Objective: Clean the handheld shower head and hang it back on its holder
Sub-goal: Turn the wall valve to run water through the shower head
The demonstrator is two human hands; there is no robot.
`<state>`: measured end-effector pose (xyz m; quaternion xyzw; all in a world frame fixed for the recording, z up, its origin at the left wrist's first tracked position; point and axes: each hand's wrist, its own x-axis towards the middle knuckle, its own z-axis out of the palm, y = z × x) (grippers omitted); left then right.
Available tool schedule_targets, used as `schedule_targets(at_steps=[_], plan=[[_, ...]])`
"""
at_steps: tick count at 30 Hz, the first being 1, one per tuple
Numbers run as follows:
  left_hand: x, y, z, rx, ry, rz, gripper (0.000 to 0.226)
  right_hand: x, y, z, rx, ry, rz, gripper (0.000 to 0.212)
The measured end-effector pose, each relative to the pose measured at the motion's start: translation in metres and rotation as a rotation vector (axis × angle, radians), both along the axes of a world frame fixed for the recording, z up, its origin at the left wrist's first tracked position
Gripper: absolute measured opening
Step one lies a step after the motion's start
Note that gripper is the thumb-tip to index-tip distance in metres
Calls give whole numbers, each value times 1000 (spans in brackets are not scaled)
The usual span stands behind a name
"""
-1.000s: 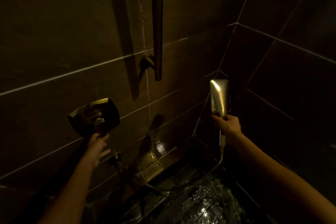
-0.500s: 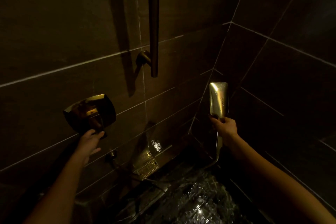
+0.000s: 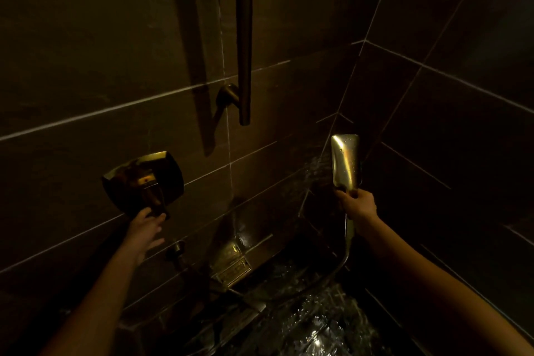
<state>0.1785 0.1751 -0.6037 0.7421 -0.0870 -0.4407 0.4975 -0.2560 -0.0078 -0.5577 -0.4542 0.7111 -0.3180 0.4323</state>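
Note:
A brass handheld shower head [image 3: 346,161] stands upright at centre right, wet with droplets, its back toward me. My right hand [image 3: 357,205] is shut on its handle just below the head. Its hose [image 3: 344,260] curves down and left toward the wall. Water sprays from the head onto the corner tiles. My left hand [image 3: 146,227] touches the lever [image 3: 154,196] of the brass mixer plate [image 3: 143,179] on the left wall, fingers on the lever's lower end. The vertical slide rail [image 3: 245,37] hangs above; its holder is out of view.
Dark tiled walls meet in a corner at right of centre. A brass hose outlet [image 3: 176,248] sits under the mixer. A brass drain cover [image 3: 231,267] lies at the wall's foot. The floor [image 3: 312,332] glistens with running water.
My left hand rose from below the mixer plate and now touches its lever. Water has begun to spray onto the corner tiles. The shower head stays upright in my right hand.

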Motion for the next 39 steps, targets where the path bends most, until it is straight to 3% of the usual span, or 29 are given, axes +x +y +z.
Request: schedule_targets(at_steps=[13, 23, 27, 35, 39], plan=[[-3, -1, 7, 5, 19, 9, 65, -8, -1, 5, 7, -23, -28, 21], [-7, 2, 9, -4, 37, 1, 68, 0, 3, 30, -295, -202, -196, 13], [-8, 3, 10, -3, 29, -13, 69, -4, 1, 34, -300, -143, -199, 18], [-13, 2, 11, -2, 29, -5, 71, -27, 8, 26, -110, 217, -23, 19], [-14, 3, 14, 16, 15, -17, 73, -31, 13, 17, -51, 242, 5, 22]])
